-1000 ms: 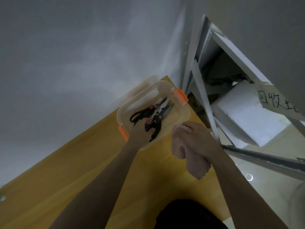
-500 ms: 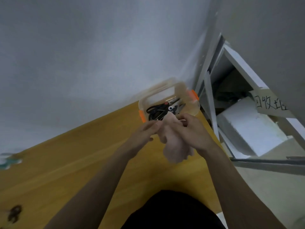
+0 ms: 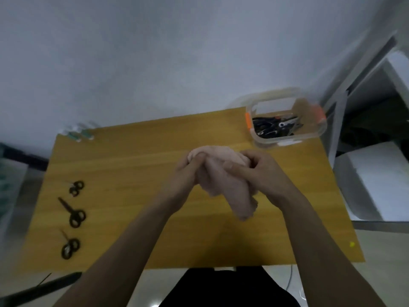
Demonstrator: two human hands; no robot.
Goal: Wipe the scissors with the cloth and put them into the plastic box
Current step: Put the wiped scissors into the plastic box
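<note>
1. Left side of the frame: three black scissors lie in a column on the yellow table.
2. Centre: the left hand and right hand both have their fingers curled round a pink cloth.
3. Upper right: the clear plastic box with orange clips holds more black scissors.

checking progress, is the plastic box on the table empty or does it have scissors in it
Not empty. The lidless plastic box at the table's far right corner holds several dark-handled scissors; the count is blurred.
</note>
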